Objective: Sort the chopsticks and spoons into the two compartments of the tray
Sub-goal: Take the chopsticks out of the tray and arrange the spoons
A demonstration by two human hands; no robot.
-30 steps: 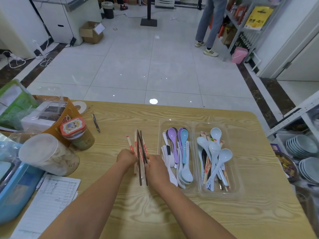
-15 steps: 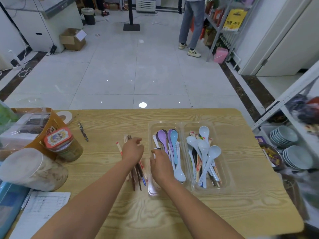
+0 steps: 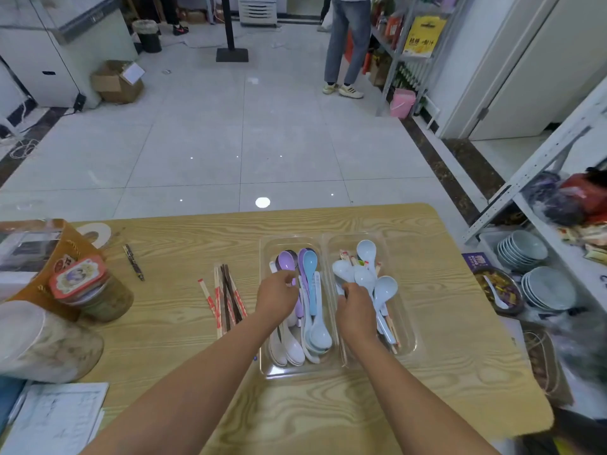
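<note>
1. Indoors, a pale tiled floor (image 3: 230, 142) runs back from a light wood-grain table (image 3: 328, 408). A metal shelf rack (image 3: 538, 159) stands along the right.
2. One person (image 3: 348, 44) stands far off by the shelves. One cardboard box (image 3: 118, 82) sits on the floor at left.
3. One clear tray (image 3: 295, 373) lies on the table, its two compartments side by side.
4. The left compartment (image 3: 272, 369) holds spoons only. Two purple bowls and one blue show at the far end; the white ones stacked at the near end can't be counted.
5. The right compartment (image 3: 405, 336) holds four pale spoons (image 3: 385, 289) lying over wrapped chopsticks (image 3: 345, 256), mixed.
6. The loose chopsticks (image 3: 226, 297) lie on the table just left of the tray. They overlap, so the number is uncertain.
7. Over the left compartment, the left hand (image 3: 277, 295) has its fingers curled at a purple spoon (image 3: 286, 261). Whether it grips, cannot tell.
8. Over the right compartment, the right hand (image 3: 356, 315) has its fingers curled down among the pale spoons. Whether it grips, cannot tell.
9. Two jars stand at left: a red-lidded jar (image 3: 78, 277) upright and a clear jar (image 3: 42, 343) on its side. There is one pen (image 3: 133, 262), and two bowl stacks (image 3: 522, 251) at right.
</note>
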